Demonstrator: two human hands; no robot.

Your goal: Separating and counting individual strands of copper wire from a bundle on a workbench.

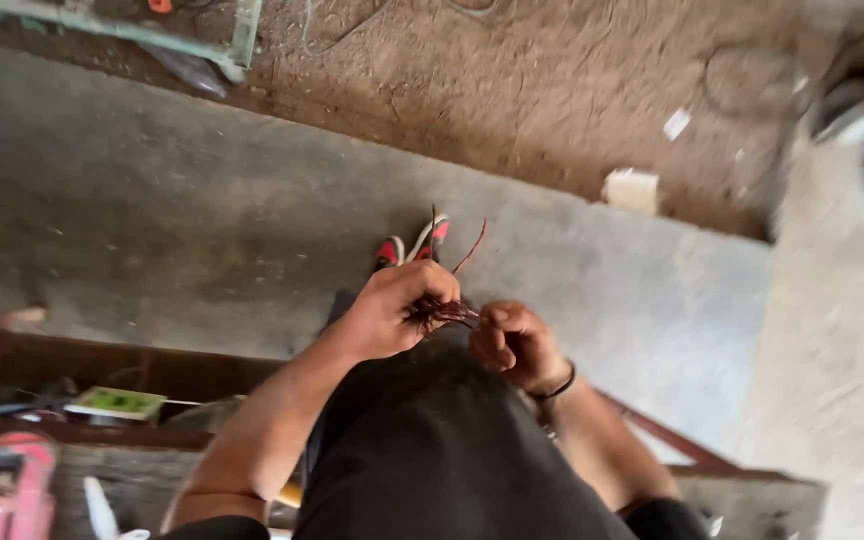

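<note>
- Your left hand [387,312] has its fingers clenched around a bundle of thin reddish wires [439,311].
- Your right hand [514,345], at 3 o'clock, pinches the strand ends.
- Loose ends stick up towards 12 o'clock; the twisting looks unfinished.
- Concrete floor [182,220] below.
</note>
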